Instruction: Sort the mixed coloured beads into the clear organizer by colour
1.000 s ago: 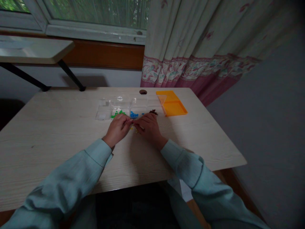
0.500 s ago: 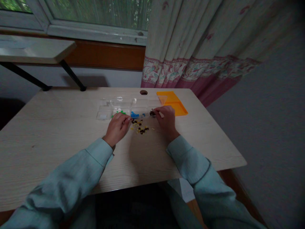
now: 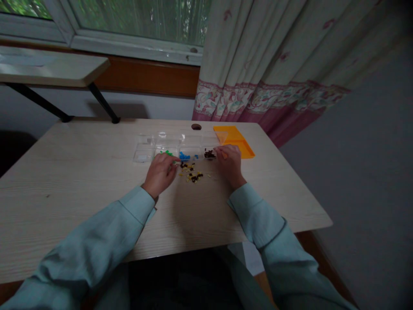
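Note:
My left hand (image 3: 160,173) rests at the front of a clear plastic compartment box (image 3: 144,151), its thumb and fingers pinched beside a loose pile of small yellow and dark brown pieces (image 3: 194,177). Whatever is between those fingertips is too small to make out. At the box's right end, my right hand (image 3: 229,165) has its fingers drawn together next to the compartment of dark brown pieces (image 3: 209,153); its fingertips show nothing I can name. Other compartments hold green pieces (image 3: 167,153), partly behind my left hand, and blue pieces (image 3: 184,156).
The box's clear lid (image 3: 190,137) stands open behind it. An orange tray (image 3: 241,146) lies to the right, partly behind my right hand. A raised shelf (image 3: 74,79) on black legs is at the back left, and a curtain (image 3: 232,99) hangs behind the table (image 3: 206,215).
My right hand has shifted slightly right, uncovering more of the dark brown pieces in their compartment. My left hand stays beside the pile. The whole view has moved a little.

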A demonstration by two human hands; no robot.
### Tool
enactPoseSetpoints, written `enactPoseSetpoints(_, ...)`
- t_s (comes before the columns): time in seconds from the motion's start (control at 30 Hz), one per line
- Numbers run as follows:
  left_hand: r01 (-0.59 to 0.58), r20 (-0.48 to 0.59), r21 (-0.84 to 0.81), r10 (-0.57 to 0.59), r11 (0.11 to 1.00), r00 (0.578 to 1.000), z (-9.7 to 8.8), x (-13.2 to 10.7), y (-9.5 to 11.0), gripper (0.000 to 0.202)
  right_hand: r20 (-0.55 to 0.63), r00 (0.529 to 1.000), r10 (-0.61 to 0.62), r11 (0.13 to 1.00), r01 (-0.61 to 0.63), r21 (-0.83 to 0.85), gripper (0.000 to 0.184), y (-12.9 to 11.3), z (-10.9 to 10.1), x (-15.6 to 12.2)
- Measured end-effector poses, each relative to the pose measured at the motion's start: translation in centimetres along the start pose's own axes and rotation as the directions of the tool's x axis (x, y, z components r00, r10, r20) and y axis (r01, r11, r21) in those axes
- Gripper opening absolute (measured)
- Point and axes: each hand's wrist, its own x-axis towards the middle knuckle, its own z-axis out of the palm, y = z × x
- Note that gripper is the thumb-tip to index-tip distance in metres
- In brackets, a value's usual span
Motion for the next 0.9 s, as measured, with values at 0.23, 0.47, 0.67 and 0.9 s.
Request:
enactPoseSetpoints(0.23, -0.046, 0.084, 0.137, 0.035, 0.99, 0.996, 0.0, 0.0, -0.4, 0.026, -0.009, 1.0, 0.014, 0.995, -0.013, 0.099, 0.035, -0.7, -0.2, -0.1)
enactPoseSetpoints(0.47, -0.064, 0.122, 0.181, 0.042, 0.981, 0.992, 0.0, 0.1, -0.2, 0.023, -0.034, 0.999, 0.014, 0.993, -0.009, 0.12, 0.034, -0.9, -0.2, -0.1)
enactPoseSetpoints(0.67, -0.064, 0.137, 0.187, 0.038, 0.98, 0.99, 0.0, 0.0, 0.0, 0.024, -0.016, 1.0, 0.017, 0.991, -0.015, 0.129, 0.034, -0.9, -0.1, -0.1)
enactPoseSetpoints(0.9, -0.079, 0.155, 0.195, 0.048, 0.978, 0.987, 0.1, 0.2, 0.0, 0.023, -0.028, 1.0, 0.009, 0.991, -0.005, 0.131, 0.035, -1.1, -0.2, 0.0)
